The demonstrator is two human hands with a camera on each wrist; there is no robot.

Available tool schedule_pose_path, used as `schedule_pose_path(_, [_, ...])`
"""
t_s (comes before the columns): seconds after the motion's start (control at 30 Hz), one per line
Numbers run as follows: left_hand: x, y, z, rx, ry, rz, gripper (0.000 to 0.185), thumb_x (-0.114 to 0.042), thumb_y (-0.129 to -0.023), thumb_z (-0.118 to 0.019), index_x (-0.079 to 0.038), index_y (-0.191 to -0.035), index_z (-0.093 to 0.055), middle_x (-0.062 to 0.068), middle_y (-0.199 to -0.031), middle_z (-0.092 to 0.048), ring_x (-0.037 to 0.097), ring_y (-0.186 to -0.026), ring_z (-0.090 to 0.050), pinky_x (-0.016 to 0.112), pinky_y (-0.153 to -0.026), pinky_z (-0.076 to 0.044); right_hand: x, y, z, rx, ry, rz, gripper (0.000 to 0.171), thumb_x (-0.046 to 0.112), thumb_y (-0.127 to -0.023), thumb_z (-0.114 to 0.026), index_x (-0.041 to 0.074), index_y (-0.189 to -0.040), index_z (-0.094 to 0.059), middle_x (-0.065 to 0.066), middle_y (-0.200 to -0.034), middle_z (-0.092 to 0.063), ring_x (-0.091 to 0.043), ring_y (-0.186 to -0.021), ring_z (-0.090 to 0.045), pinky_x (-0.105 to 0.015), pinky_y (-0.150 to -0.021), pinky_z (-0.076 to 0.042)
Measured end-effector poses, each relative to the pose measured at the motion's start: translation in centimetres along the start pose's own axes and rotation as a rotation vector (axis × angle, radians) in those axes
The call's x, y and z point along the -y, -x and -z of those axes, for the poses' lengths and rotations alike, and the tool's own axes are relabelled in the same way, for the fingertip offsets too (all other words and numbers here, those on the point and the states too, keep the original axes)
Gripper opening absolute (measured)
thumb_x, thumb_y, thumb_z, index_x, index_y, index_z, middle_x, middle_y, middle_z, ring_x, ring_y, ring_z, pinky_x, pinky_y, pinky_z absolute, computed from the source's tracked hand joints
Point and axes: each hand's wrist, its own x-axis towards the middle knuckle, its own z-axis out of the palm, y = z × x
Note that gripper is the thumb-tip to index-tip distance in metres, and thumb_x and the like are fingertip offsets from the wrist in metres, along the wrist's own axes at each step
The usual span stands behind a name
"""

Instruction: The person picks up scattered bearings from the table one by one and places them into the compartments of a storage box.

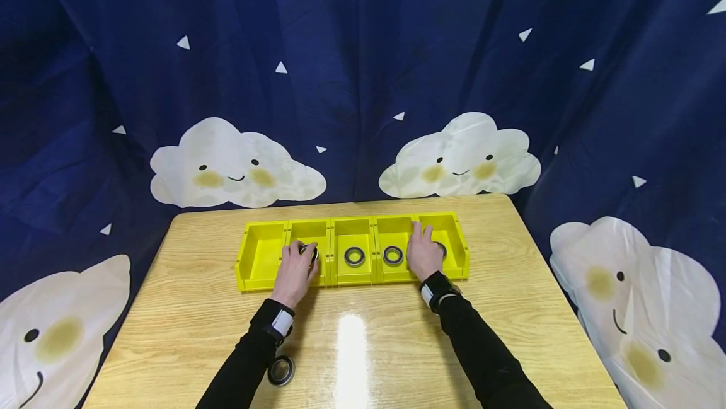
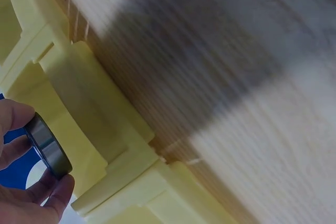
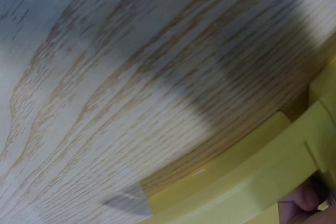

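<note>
My left hand (image 1: 293, 272) pinches a dark-rimmed ball bearing (image 2: 50, 145) between thumb and fingers, tilted over the second compartment from the left of a yellow bin row (image 1: 353, 282). My right hand (image 1: 424, 254) reaches over the divider between the two rightmost compartments. Right beside it, a bearing (image 1: 442, 249) in the rightmost compartment is partly hidden by the hand. I cannot tell whether the right fingers grip that bearing. One bearing (image 1: 354, 256) lies flat in the middle compartment, and another bearing (image 1: 392, 256) in the one right of it.
A loose bearing (image 1: 280, 370) lies on the wooden table (image 1: 198, 308) next to the left sleeve. The leftmost compartment (image 1: 263, 251) of the bin row shows its bare yellow floor. Behind the table hangs a dark blue curtain (image 1: 363, 81) with clouds.
</note>
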Motion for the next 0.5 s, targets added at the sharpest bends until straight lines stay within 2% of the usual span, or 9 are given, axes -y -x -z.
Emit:
schedule_pose_path(0.23, [0.0, -0.9, -0.4, -0.003, -0.003, -0.001, 0.037, -0.015, -0.088, -0.068, -0.006, -0.123, -0.062, 0.03, -0.115, -0.054, 0.045, -0.102, -0.051, 0.049, -0.081, -0.053, -0.1, 0.0, -0.1, -0.03, 0.006, 0.018, 0.033, 0.015, -0.099, -0.046, 0.006, -0.131, -0.043, -0.023, -0.103, -0.048, -0.021, -0.036, -0.036, -0.031, -0.032, -0.03])
schedule_pose_path(0.5, [-0.3, -1.7, -1.1, 0.003, -0.024, -0.014, 0.036, -0.012, -0.087, -0.068, -0.005, -0.122, -0.062, 0.033, -0.115, -0.055, 0.049, -0.103, -0.052, 0.05, -0.083, -0.053, 0.0, -0.1, 0.0, 0.007, 0.007, 0.003, 0.034, 0.016, -0.1, -0.043, 0.008, -0.133, -0.041, -0.022, -0.106, -0.047, -0.022, -0.038, -0.038, -0.031, -0.033, -0.031])
